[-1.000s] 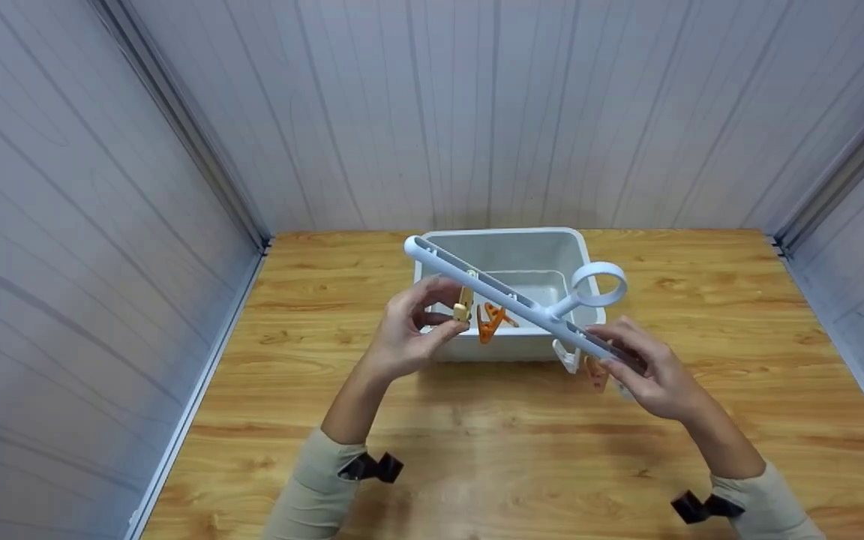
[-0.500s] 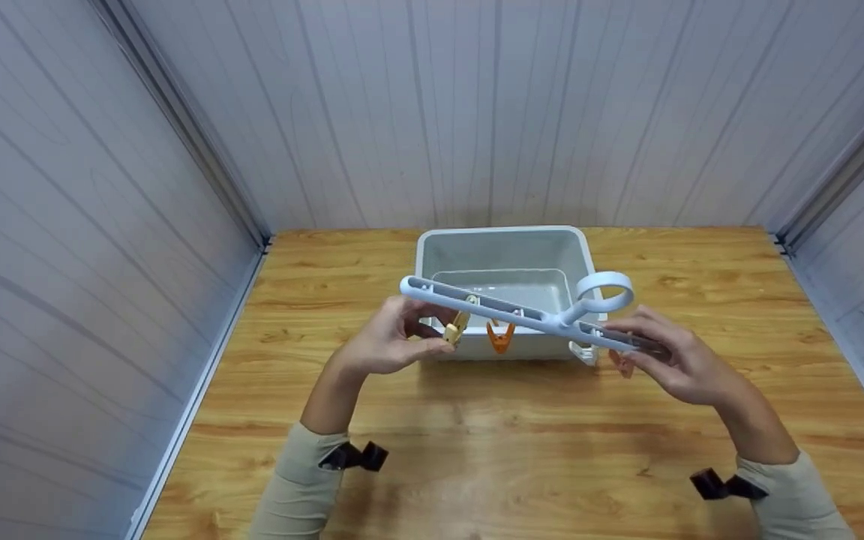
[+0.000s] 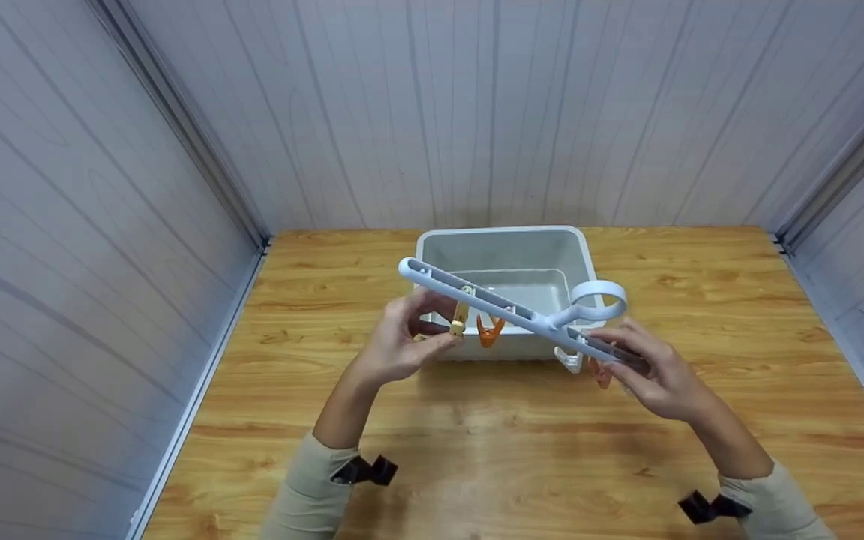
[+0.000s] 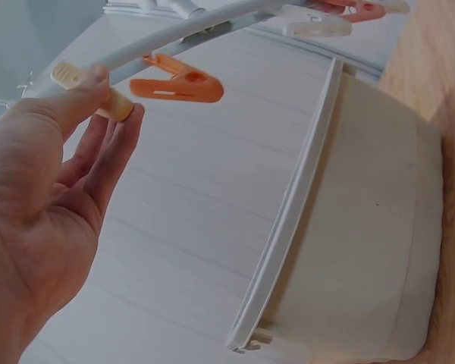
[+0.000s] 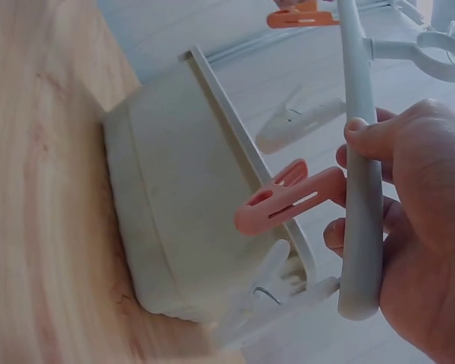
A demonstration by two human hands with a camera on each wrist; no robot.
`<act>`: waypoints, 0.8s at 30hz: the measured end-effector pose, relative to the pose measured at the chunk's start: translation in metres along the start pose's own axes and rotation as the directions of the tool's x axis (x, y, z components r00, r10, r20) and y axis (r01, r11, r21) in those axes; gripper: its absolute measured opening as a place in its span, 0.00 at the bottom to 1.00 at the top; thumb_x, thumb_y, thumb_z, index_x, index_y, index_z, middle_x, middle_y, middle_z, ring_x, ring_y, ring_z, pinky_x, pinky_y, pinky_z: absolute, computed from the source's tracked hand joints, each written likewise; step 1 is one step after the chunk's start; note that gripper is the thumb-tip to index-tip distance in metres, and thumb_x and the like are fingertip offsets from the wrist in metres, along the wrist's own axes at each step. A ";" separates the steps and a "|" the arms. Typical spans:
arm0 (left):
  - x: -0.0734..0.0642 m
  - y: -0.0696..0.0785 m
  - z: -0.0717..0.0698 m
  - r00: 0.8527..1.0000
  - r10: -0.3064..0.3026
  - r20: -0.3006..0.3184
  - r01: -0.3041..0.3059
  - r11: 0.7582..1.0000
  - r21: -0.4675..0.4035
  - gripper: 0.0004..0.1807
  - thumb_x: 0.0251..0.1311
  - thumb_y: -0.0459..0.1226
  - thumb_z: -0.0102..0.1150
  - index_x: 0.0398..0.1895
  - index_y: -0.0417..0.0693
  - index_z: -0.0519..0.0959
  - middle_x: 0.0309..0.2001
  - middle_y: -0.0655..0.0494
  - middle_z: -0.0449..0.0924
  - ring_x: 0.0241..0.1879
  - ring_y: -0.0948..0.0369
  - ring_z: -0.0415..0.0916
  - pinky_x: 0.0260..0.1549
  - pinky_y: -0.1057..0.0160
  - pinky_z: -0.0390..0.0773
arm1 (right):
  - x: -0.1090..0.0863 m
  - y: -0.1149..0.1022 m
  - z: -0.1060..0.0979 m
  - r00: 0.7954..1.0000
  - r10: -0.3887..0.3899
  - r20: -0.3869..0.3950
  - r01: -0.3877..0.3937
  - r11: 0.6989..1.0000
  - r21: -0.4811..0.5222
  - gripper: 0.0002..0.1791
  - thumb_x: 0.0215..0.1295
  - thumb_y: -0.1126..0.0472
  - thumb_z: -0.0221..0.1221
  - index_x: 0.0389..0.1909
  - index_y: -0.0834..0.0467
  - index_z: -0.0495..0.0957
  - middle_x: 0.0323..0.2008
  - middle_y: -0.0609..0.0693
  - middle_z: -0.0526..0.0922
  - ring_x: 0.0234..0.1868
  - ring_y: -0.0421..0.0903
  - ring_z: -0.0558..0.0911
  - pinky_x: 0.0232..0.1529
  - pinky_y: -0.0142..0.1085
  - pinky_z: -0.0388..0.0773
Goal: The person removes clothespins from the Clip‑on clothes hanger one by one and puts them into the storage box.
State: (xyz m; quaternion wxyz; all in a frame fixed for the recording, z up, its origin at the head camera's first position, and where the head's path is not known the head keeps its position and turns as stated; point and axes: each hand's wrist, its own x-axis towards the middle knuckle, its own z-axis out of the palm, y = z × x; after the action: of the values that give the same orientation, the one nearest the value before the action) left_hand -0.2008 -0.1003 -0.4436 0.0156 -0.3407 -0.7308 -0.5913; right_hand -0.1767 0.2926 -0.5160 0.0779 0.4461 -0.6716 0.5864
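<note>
My right hand (image 3: 653,371) grips the right end of a pale clip hanger (image 3: 488,300), a straight bar with a ring on a short stem. The bar slants up to the left above the table. My left hand (image 3: 406,337) pinches a yellow clothespin (image 3: 458,321) between thumb and fingers, close under the bar. Beside it an orange clothespin (image 4: 180,85) hangs from the bar. Farther right hang a white clothespin (image 5: 299,125), a pink clothespin (image 5: 288,199) near my right fingers, and a second white clothespin (image 5: 269,299) at the bar's end.
Behind and below the hanger stands a pale grey plastic bin (image 3: 507,236) on the wooden table (image 3: 522,465). Panelled walls (image 3: 507,112) enclose the table at the back and on both sides.
The bar first swung nearly level as both hands moved outward, then tilted back up at its left end. It now sits slightly lower than a second ago. The left hand's pinch persists.
</note>
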 end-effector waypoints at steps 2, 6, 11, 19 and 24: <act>0.000 0.000 0.002 1.000 0.006 -0.026 -0.006 1.000 0.010 0.25 0.65 0.21 0.74 0.63 0.25 0.77 0.50 0.28 0.88 0.50 0.71 0.87 0.51 0.58 0.94 | 0.000 0.001 0.003 1.000 0.008 -0.003 -0.008 1.000 -0.001 0.32 0.65 0.95 0.51 0.70 0.79 0.74 0.51 0.60 0.79 0.41 0.43 0.89 0.38 0.33 0.90; 0.001 -0.002 0.002 0.999 -0.006 -0.051 0.008 0.999 0.036 0.25 0.66 0.22 0.74 0.63 0.27 0.77 0.52 0.30 0.89 0.52 0.65 0.88 0.52 0.56 0.94 | 0.000 0.001 0.004 1.000 0.012 0.010 -0.012 1.000 0.012 0.32 0.66 0.95 0.51 0.71 0.78 0.74 0.49 0.64 0.78 0.40 0.43 0.89 0.37 0.33 0.90; 0.002 -0.006 0.003 0.997 0.014 -0.080 -0.010 0.999 0.050 0.24 0.66 0.23 0.75 0.62 0.28 0.77 0.52 0.30 0.89 0.52 0.61 0.90 0.51 0.56 0.94 | 0.003 -0.002 0.003 0.999 0.042 0.023 -0.042 0.999 -0.008 0.31 0.68 0.93 0.52 0.71 0.77 0.74 0.49 0.63 0.78 0.37 0.45 0.88 0.36 0.32 0.89; 0.002 -0.013 0.007 0.990 0.000 -0.141 0.008 0.998 0.055 0.25 0.64 0.22 0.76 0.62 0.30 0.79 0.48 0.32 0.88 0.49 0.63 0.88 0.50 0.60 0.94 | 0.003 -0.008 0.003 0.990 0.139 -0.005 -0.138 0.974 -0.178 0.28 0.70 0.86 0.58 0.69 0.69 0.80 0.52 0.49 0.81 0.44 0.36 0.80 0.38 0.29 0.79; 0.001 -0.017 0.007 0.987 0.011 -0.161 0.004 0.996 0.093 0.23 0.63 0.22 0.77 0.60 0.30 0.80 0.47 0.34 0.87 0.48 0.61 0.88 0.49 0.58 0.95 | 0.004 -0.008 -0.001 0.987 0.160 0.025 -0.155 0.980 -0.122 0.27 0.72 0.87 0.56 0.70 0.71 0.79 0.55 0.43 0.82 0.47 0.34 0.80 0.41 0.26 0.81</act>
State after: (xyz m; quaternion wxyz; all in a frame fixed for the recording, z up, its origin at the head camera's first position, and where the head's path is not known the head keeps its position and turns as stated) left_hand -0.2072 -0.0947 -0.4601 0.0915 -0.2919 -0.7532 -0.5823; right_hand -0.1742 0.2921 -0.5071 0.0461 0.3963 -0.7401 0.5414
